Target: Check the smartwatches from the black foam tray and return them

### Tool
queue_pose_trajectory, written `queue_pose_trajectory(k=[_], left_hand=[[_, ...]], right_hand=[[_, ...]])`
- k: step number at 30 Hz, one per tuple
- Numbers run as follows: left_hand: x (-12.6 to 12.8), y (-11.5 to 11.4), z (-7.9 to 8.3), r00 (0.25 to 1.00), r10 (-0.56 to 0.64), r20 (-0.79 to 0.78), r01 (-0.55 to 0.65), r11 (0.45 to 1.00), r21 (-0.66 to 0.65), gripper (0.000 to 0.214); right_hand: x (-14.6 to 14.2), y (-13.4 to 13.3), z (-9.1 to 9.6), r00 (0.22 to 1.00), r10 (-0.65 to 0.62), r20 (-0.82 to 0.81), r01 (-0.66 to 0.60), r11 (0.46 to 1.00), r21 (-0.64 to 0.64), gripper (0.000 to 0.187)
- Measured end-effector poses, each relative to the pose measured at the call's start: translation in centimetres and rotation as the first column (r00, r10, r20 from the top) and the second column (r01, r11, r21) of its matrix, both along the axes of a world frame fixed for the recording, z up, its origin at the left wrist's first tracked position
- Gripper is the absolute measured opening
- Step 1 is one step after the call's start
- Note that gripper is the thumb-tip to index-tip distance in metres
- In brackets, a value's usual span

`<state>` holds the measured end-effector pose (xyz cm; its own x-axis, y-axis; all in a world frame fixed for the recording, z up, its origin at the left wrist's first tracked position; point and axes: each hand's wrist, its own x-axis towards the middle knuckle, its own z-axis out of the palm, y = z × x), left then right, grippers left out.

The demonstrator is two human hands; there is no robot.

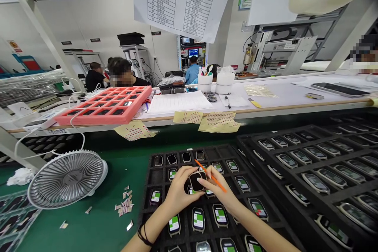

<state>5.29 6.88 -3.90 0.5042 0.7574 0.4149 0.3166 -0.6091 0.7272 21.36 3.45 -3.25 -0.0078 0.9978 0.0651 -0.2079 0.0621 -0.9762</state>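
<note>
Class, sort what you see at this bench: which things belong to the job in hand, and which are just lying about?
Apparently in the job:
- watch body, in the left hand
- orange stick, in the right hand
- black tray beneath

Apparently lying about:
- fan
- pink tray
- pen

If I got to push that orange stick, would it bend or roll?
The orange stick is probably stiff, since it looks straight while the right hand holds it. It's likely light, being so thin. It might roll, being long and narrow, though I can't tell whether it's round.
</note>
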Motion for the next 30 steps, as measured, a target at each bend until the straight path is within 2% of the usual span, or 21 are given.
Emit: queue_pose_trajectory(k=[8, 18, 25, 30], left_hand=[[-0.4, 0.2, 0.1, 1.0, -0.002, 0.029, 0.003, 1.0, -0.009, 0.048], [-0.2, 0.0, 0.6, 0.999, 0.027, 0.029, -0.026, 1.0, -0.016, 0.045], [-0.3, 0.5, 0.0, 0.978, 0.133, 0.158, -0.098, 0.973, -0.207, 0.045], [-0.4, 1.0, -0.3, 0.967, 0.173, 0.19, -0.123, 0.962, -0.245, 0.046]], right_hand=[[0.3, 0.1, 0.4, 0.999, -0.037, 0.025, 0.038, 0.999, -0.033, 0.047], [0.4, 0.1, -0.1, 0.998, -0.039, -0.047, 0.037, 0.998, -0.047, 0.045], [0.6, 0.3, -0.5, 0.996, -0.039, -0.084, 0.039, 0.999, 0.003, 0.042], [0.7, 0.3, -0.2, 0.996, -0.017, -0.093, 0.018, 1.0, 0.012, 0.042]])
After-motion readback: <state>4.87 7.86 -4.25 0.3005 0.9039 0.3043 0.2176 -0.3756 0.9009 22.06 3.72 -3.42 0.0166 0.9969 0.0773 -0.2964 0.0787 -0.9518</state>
